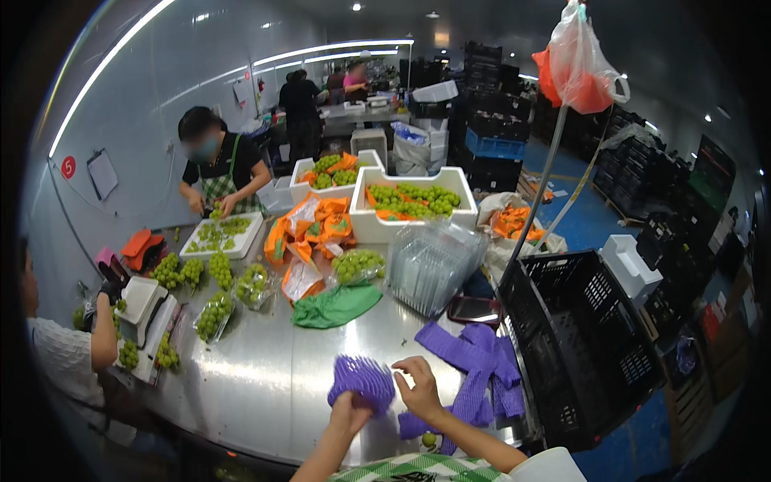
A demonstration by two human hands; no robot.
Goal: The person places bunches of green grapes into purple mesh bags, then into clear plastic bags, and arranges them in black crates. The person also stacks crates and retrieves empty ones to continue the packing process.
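My left hand grips the lower edge of a purple foam net sleeve, which is spread wide above the steel table. Close to the sleeve's right side is my right hand, its fingers apart and curved, with nothing seen between them. Several flat purple foam nets lie in a crossed heap beyond my right hand, and a single green grape rests beside my right forearm. Whether anything is inside the held sleeve cannot be told.
A green bag, clear plastic containers and a phone lie ahead. Bagged grapes and a scale are left. White foam boxes of grapes stand behind. A black crate borders the right. Two co-workers stand at the table.
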